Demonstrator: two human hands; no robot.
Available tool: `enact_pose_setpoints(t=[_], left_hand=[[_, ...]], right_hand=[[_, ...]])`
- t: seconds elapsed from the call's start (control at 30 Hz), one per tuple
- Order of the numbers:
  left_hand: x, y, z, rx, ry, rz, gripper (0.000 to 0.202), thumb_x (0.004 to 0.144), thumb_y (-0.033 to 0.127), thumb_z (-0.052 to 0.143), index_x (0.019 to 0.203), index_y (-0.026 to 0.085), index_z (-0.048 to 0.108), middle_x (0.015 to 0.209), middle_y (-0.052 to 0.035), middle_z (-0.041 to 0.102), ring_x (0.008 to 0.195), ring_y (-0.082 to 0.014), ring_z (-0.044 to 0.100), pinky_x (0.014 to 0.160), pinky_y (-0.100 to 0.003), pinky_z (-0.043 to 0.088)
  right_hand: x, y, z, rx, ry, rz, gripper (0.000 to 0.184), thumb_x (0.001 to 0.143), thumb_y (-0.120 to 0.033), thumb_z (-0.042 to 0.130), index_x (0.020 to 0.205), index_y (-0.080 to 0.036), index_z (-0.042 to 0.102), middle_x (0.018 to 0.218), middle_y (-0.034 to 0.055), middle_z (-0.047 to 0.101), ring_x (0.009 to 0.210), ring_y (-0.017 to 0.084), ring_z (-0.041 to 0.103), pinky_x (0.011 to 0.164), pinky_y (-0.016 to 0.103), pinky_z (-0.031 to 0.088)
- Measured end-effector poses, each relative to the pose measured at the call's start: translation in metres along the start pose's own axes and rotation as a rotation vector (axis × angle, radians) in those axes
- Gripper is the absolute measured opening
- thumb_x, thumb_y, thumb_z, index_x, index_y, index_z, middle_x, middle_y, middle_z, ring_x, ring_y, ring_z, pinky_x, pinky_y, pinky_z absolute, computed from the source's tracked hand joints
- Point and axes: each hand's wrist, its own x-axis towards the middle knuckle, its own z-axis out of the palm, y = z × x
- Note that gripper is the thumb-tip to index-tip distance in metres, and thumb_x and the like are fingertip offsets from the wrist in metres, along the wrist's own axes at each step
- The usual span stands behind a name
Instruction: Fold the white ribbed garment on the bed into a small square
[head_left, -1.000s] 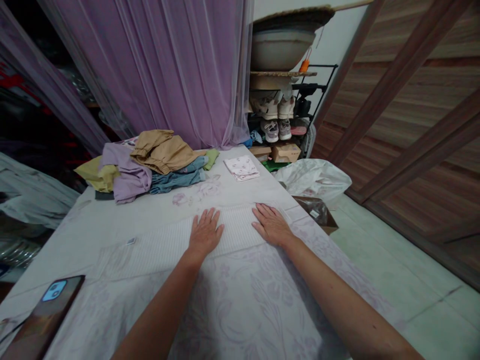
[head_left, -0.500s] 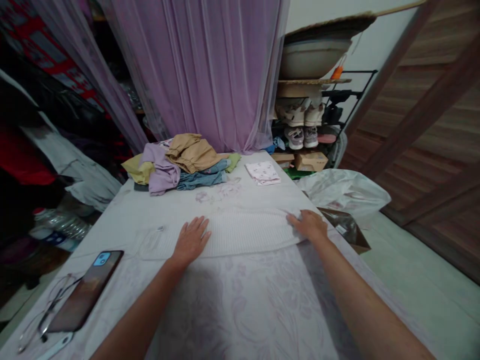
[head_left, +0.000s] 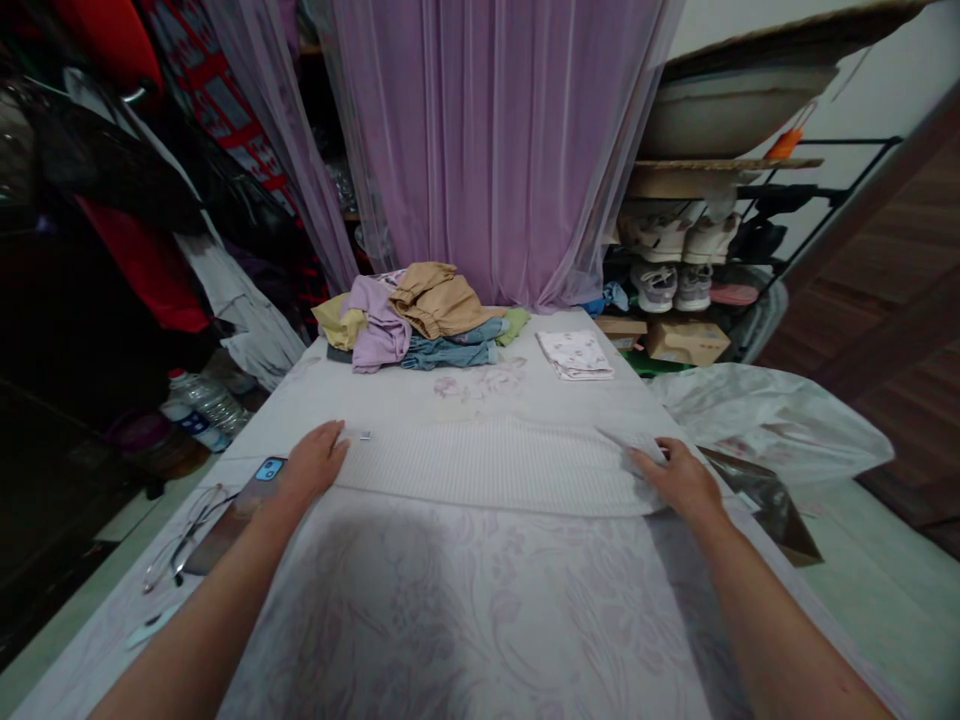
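A white ribbed knit garment [head_left: 487,465], folded into a long strip, lies across the bed or table in front of me. A small label shows near its left end. My left hand [head_left: 319,458] is closed on that left end, fingers together at the edge. At the opposite end, my right hand [head_left: 679,478] pinches the cloth between thumb and fingers, and the corner there is slightly raised and folded. Exactly what kind of garment it is, I cannot make out.
Behind lies a heap of clothes [head_left: 420,318], with a folded patterned cloth [head_left: 576,355] to its right. A phone [head_left: 232,530] and glasses [head_left: 184,530] rest by my left forearm. Past the right edge are a plastic bag [head_left: 780,420] and a shoe rack [head_left: 814,190].
My left hand has slid from flat on the garment to its left end and closed there. The right hand now lifts a corner. My view has shifted left.
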Motion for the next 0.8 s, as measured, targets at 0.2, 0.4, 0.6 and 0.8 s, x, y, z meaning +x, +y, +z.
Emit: enact_pose_setpoints(t=[0.2, 0.4, 0.6, 0.8], left_hand=[[0.023, -0.029, -0.023, -0.093, -0.298, -0.054, 0.061, 0.076, 0.054, 0.050, 0.120, 0.015, 0.063, 0.124, -0.0126, 0.068, 0.114, -0.0272, 0.063, 0.098, -0.034, 0.047], [0.022, -0.023, -0.025, -0.403, -0.266, -0.214, 0.062, 0.063, 0.059, 0.060, 0.110, 0.018, 0.062, 0.099, -0.0076, 0.071, 0.095, -0.0282, 0.067, 0.082, -0.035, 0.051], [0.016, -0.023, -0.012, -0.623, -0.204, -0.285, 0.079, 0.056, 0.064, 0.067, 0.121, 0.018, 0.060, 0.097, -0.0050, 0.070, 0.094, -0.0271, 0.066, 0.080, -0.033, 0.052], [0.015, -0.021, -0.015, -0.638, -0.147, -0.315, 0.056, 0.070, 0.062, 0.055, 0.102, 0.019, 0.070, 0.103, -0.0079, 0.073, 0.102, -0.0286, 0.066, 0.090, -0.035, 0.051]], right_hand=[[0.016, -0.013, -0.012, -0.054, -0.079, -0.068, 0.049, 0.078, -0.052, 0.058, 0.108, -0.015, 0.069, 0.098, 0.0159, 0.073, 0.090, 0.031, 0.068, 0.070, 0.035, 0.048], [0.039, -0.035, -0.032, -0.024, -0.006, -0.084, 0.056, 0.082, -0.051, 0.055, 0.121, -0.011, 0.064, 0.106, 0.0173, 0.071, 0.093, 0.031, 0.067, 0.074, 0.036, 0.048], [0.038, -0.042, -0.026, -0.222, -0.210, -0.012, 0.065, 0.085, -0.050, 0.055, 0.135, -0.009, 0.054, 0.122, 0.0231, 0.064, 0.108, 0.035, 0.062, 0.084, 0.042, 0.048], [-0.012, -0.080, 0.001, -0.284, 0.151, -0.320, 0.057, 0.087, -0.035, 0.053, 0.140, -0.014, 0.049, 0.146, 0.0227, 0.045, 0.132, 0.039, 0.043, 0.101, 0.058, 0.037]])
